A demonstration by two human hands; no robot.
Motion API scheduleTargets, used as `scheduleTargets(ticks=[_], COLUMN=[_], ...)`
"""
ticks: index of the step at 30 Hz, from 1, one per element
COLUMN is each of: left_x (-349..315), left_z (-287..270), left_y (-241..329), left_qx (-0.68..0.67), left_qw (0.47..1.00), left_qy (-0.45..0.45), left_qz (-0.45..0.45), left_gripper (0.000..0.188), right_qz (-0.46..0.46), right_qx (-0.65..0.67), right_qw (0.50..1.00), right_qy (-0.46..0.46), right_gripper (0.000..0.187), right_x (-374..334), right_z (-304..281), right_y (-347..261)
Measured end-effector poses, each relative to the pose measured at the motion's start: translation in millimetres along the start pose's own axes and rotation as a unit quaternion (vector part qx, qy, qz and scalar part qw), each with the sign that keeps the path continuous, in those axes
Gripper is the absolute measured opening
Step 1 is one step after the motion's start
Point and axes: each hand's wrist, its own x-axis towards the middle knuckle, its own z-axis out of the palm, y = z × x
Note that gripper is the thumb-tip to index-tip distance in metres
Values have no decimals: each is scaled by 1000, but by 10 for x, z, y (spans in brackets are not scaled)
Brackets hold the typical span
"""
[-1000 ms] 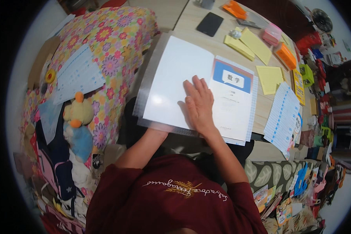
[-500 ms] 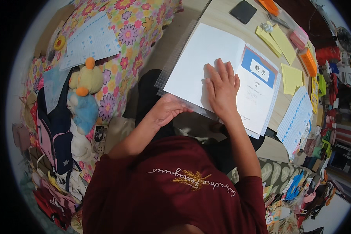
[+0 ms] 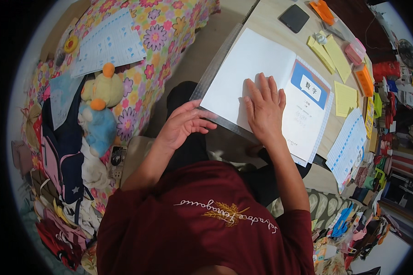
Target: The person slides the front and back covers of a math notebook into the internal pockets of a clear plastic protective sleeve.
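Note:
An open book with a blank white left page point(image 3: 248, 59) and a blue-headed printed title page point(image 3: 303, 103) lies tilted at the table's near edge. A clear plastic book cover point(image 3: 211, 75) sticks out past its left and lower edges. My right hand point(image 3: 266, 110) presses flat on the white page beside the fold, fingers stretched out. At the cover's lower left corner, my left hand point(image 3: 183, 123) has its fingers loosely apart, the fingertips touching the plastic edge. Gridded paper point(image 3: 326, 103) shows from under the book's right side.
On the table point(image 3: 270, 11) are a black phone point(image 3: 294, 19), yellow paper strips point(image 3: 337, 57), orange boxes point(image 3: 363, 80) and a blue-patterned sheet point(image 3: 346, 146). A flowered bedspread point(image 3: 163, 59) to the left bears printed sheets point(image 3: 110, 46), plush toys point(image 3: 101, 130) and a dark backpack point(image 3: 71, 172).
My left hand has moved up slightly along the cover's corner, and its pinched fingers have spread. My right hand stays flat on the page. The view has shifted a little.

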Motion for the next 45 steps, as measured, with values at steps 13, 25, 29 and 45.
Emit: scheduleTargets(ticks=[13, 25, 29, 45], left_x=[20, -10, 285, 582], left_z=[246, 993, 862, 818], left_y=[-114, 192, 161, 295], left_qx=[160, 731, 821, 779], left_qw=[986, 622, 495, 526], left_qy=[11, -123, -192, -249], left_qz=[-42, 251, 210, 234], left_gripper=[32, 43, 63, 31], right_qz=[-38, -146, -159, -62], right_qx=[192, 134, 145, 128], right_qw=[978, 980, 976, 990], right_qy=[-69, 22, 42, 22], right_gripper=[48, 31, 31, 57], right_x=[82, 78, 71, -831], right_z=[-146, -28, -6, -339], right_y=[217, 307, 332, 175])
